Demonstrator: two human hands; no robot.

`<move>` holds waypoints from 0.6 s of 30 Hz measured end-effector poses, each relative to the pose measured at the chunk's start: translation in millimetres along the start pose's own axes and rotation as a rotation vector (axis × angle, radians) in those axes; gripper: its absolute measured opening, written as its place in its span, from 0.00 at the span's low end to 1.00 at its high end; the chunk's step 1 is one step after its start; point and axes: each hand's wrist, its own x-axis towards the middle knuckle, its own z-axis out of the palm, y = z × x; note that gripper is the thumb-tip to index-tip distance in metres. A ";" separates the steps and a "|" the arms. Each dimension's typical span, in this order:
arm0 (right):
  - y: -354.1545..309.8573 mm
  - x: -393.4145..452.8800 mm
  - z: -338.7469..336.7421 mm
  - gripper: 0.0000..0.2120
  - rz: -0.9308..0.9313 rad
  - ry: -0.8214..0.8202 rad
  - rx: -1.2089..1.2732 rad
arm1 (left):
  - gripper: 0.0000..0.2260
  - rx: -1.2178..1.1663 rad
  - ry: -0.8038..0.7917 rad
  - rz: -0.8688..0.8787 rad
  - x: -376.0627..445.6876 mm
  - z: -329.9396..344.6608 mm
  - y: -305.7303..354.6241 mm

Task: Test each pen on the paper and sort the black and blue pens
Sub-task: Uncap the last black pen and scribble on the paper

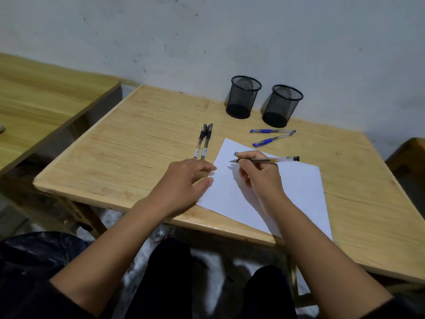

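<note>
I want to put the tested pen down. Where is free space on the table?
Bare table lies left of the two black pens, and at the right beyond the paper. It is crowded between the paper's far edge and the mesh cups, where two blue pens lie.

Nothing is legible; the black pens bear barcode labels too small to read.

Bare forearms, dark sleeves pushed up near the elbows, and dark trousers
</note>
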 end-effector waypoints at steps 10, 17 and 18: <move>-6.2 13.8 -47.7 0.05 0.098 0.166 0.148 | 0.14 0.143 -0.082 0.010 90.1 39.8 32.3; -5.0 21.7 -59.1 0.07 0.077 0.183 0.115 | 0.08 0.199 -0.124 0.035 106.6 55.6 25.9; -4.8 22.5 -59.2 0.07 0.075 0.185 0.113 | 0.07 0.170 -0.104 0.039 106.1 55.8 27.3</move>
